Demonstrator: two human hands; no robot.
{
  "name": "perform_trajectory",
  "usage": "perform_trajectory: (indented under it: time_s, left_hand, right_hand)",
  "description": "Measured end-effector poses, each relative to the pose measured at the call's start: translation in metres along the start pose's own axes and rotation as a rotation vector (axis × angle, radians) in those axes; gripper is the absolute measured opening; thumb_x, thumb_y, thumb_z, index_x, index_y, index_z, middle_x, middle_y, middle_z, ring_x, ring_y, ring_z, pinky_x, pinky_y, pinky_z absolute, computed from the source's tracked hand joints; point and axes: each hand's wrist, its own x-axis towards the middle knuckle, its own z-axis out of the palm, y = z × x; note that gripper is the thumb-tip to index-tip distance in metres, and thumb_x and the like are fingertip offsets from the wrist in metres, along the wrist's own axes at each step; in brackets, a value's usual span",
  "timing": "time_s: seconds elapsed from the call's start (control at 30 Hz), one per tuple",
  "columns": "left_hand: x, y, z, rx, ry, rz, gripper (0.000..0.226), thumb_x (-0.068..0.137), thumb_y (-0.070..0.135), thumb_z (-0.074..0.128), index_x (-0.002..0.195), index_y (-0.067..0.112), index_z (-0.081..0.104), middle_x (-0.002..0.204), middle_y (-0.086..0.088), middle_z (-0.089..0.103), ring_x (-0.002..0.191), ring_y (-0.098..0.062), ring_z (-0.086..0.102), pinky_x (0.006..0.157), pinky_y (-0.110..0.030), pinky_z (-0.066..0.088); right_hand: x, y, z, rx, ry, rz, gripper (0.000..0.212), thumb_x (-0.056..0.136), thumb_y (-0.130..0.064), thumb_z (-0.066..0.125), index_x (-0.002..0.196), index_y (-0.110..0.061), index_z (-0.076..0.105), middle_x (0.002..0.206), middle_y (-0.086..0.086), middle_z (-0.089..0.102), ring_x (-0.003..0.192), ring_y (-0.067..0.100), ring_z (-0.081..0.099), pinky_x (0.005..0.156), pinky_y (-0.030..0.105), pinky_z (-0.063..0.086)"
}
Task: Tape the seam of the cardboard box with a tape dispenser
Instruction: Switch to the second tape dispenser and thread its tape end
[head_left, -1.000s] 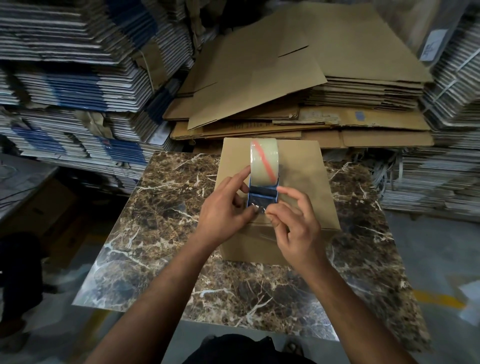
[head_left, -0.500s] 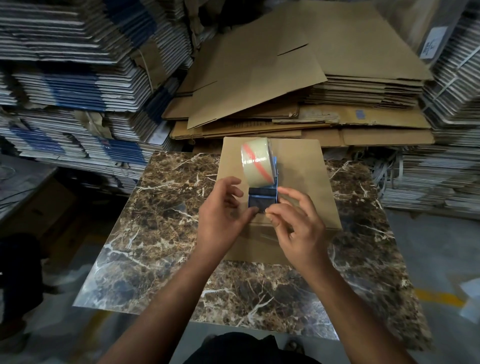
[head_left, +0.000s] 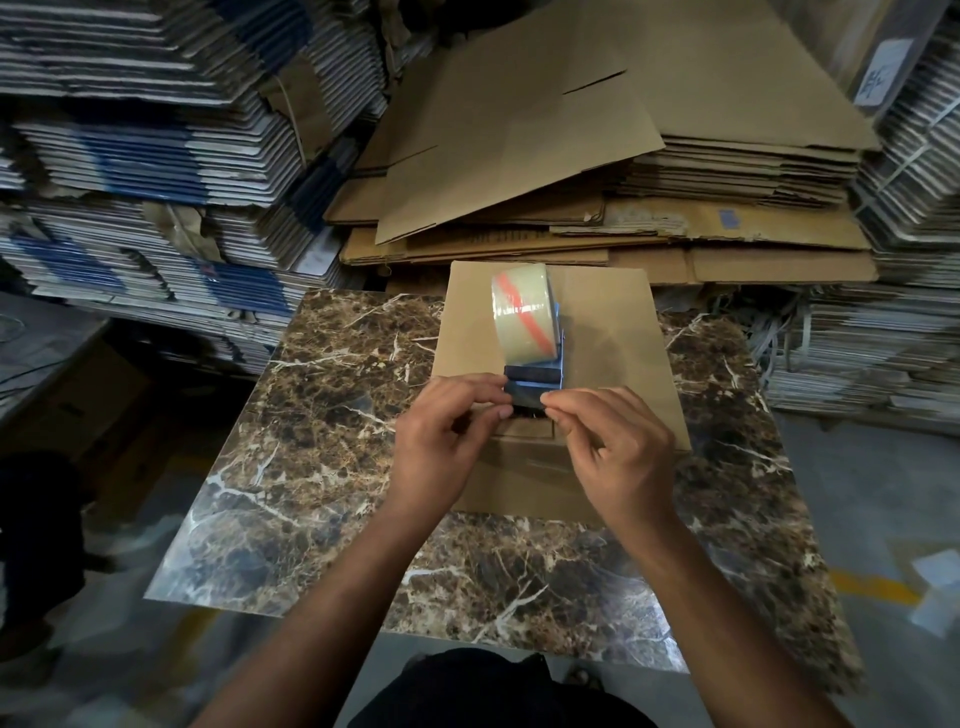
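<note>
A closed brown cardboard box (head_left: 618, 332) stands on the marble table (head_left: 322, 447). On its top rests a blue tape dispenser (head_left: 535, 382) with a roll of clear tape that has a red stripe (head_left: 522, 317). My left hand (head_left: 441, 441) pinches the dispenser's near left end with thumb and fingers. My right hand (head_left: 618, 447) pinches at its near right end; a thin strip of clear tape seems to run between my fingertips, but it is hard to make out. The box's seam is hidden under the dispenser and my hands.
Stacks of flattened brown cardboard (head_left: 597, 156) lie right behind the table. Tall piles of bundled white and blue flat sheets (head_left: 130, 156) rise at the left and at the right (head_left: 909, 260). Grey floor with a yellow line (head_left: 872, 587) shows to the right.
The tape roll has tipped further away from me and a little left. Both hands have slid to the dispenser's near end, the left moving down off the roll's side.
</note>
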Motion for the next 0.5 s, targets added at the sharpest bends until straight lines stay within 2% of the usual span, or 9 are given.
perform_trajectory:
  time_s: [0.07, 0.13, 0.23, 0.33, 0.43, 0.5]
  left_hand:
    - [-0.0005, 0.0019, -0.0014, -0.018, -0.013, -0.007, 0.016, 0.085, 0.011, 0.078, 0.101, 0.01, 0.076, 0.107, 0.006, 0.073, 0.101, -0.008, 0.066, 0.083, -0.032, 0.057]
    - [-0.0001, 0.0027, -0.0025, -0.034, -0.024, -0.032, 0.023, 0.084, 0.012, 0.08, 0.107, 0.012, 0.075, 0.102, 0.011, 0.07, 0.089, -0.007, 0.065, 0.074, -0.024, 0.055]
    - [0.0007, 0.0023, -0.0003, -0.064, -0.025, -0.052, 0.018, 0.086, 0.012, 0.079, 0.104, 0.013, 0.074, 0.098, 0.004, 0.073, 0.089, -0.014, 0.069, 0.072, -0.034, 0.058]
    - [-0.0001, 0.0021, 0.0024, -0.133, 0.021, -0.096, 0.017, 0.088, 0.01, 0.077, 0.103, 0.011, 0.069, 0.095, -0.003, 0.076, 0.089, -0.017, 0.073, 0.074, -0.042, 0.06]
    - [-0.0011, 0.0008, 0.0019, -0.123, 0.009, -0.069, 0.033, 0.087, 0.008, 0.078, 0.115, 0.015, 0.064, 0.105, -0.001, 0.074, 0.094, -0.017, 0.071, 0.074, -0.045, 0.059]
    - [-0.0012, -0.0025, 0.0008, -0.043, -0.001, -0.007, 0.046, 0.081, 0.011, 0.083, 0.121, 0.017, 0.062, 0.116, 0.004, 0.068, 0.1, -0.02, 0.065, 0.074, -0.045, 0.056]
  right_hand:
    - [0.0001, 0.0036, -0.0008, 0.013, -0.019, -0.011, 0.01, 0.092, -0.005, 0.074, 0.096, -0.012, 0.08, 0.093, -0.002, 0.078, 0.085, 0.019, 0.069, 0.075, 0.029, 0.055]
    - [-0.0005, 0.0058, -0.0015, 0.024, -0.032, -0.02, 0.011, 0.092, -0.005, 0.073, 0.096, -0.012, 0.08, 0.096, -0.001, 0.078, 0.087, 0.019, 0.069, 0.078, 0.029, 0.055]
    - [-0.0019, 0.0067, -0.0016, 0.05, -0.045, -0.02, 0.011, 0.091, -0.005, 0.073, 0.098, -0.011, 0.08, 0.102, 0.002, 0.077, 0.092, 0.02, 0.069, 0.083, 0.028, 0.055]
    - [-0.0019, 0.006, -0.0012, 0.069, -0.044, 0.005, 0.01, 0.091, -0.006, 0.075, 0.098, -0.011, 0.08, 0.094, -0.001, 0.077, 0.086, 0.018, 0.067, 0.076, 0.026, 0.053]
    - [-0.0001, 0.0066, -0.0018, 0.065, -0.036, 0.023, 0.012, 0.089, -0.005, 0.077, 0.099, -0.011, 0.08, 0.088, -0.002, 0.077, 0.08, 0.017, 0.065, 0.074, 0.018, 0.048]
    - [0.0011, 0.0077, -0.0023, 0.069, -0.043, 0.01, 0.012, 0.089, -0.004, 0.076, 0.099, -0.011, 0.08, 0.089, -0.001, 0.077, 0.081, 0.018, 0.066, 0.075, 0.02, 0.049]
